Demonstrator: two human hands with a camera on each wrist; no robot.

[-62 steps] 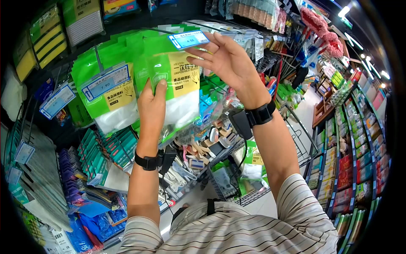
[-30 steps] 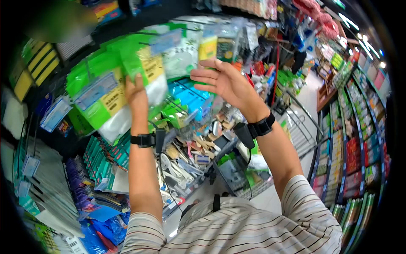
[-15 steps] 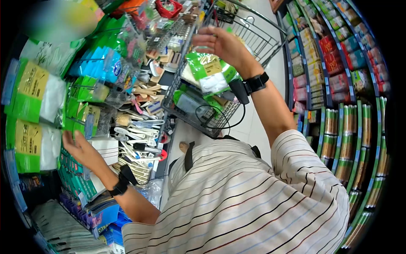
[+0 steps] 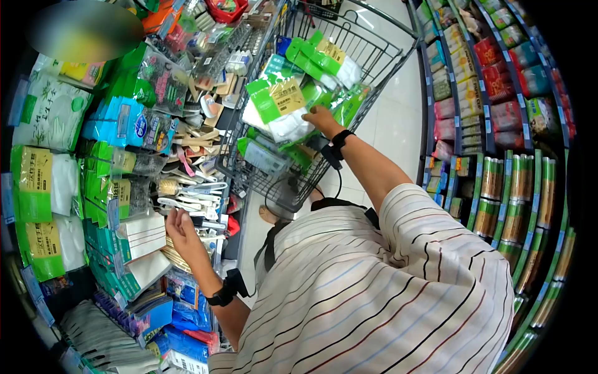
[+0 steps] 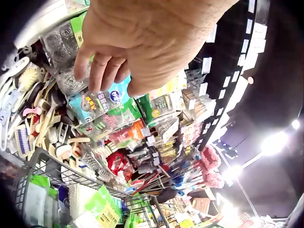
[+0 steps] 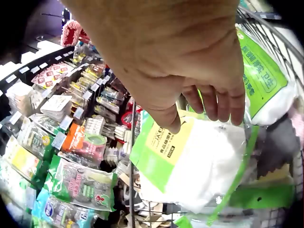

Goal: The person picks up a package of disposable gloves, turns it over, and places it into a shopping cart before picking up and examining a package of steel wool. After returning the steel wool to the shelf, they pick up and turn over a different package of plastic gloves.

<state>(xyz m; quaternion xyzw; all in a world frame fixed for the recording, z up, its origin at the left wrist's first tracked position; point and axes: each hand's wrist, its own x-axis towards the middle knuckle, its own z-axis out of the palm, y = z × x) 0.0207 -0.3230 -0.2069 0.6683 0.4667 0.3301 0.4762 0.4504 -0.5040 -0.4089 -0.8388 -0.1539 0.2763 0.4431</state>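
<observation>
My right hand [image 4: 322, 121] reaches into the shopping cart, fingertips right at the edge of a green-and-yellow pack of disposable gloves [image 4: 280, 100]. In the right wrist view the thumb and bent fingers stand apart over the pack's white part [image 6: 209, 166]. Further glove packs [image 4: 330, 59] lie beside it in the cart. My left hand [image 4: 182, 234] hangs with loosely bent fingers in front of the shelf, near brushes [image 4: 193, 199] and teal packs. Nothing shows in its grasp in the left wrist view.
The wire cart [image 4: 380, 40] stands between the hanging display and a shelf [image 4: 492, 149] of packaged goods across the aisle. Glove packs [image 4: 38, 181] hang at the far left. Blue packs [image 4: 134, 124] and price-tagged hooks jut out beside my left arm.
My left hand has let go of the hanging glove pack and drawn away from the display. The view has swung toward the cart, and my right hand has lowered to the packs inside.
</observation>
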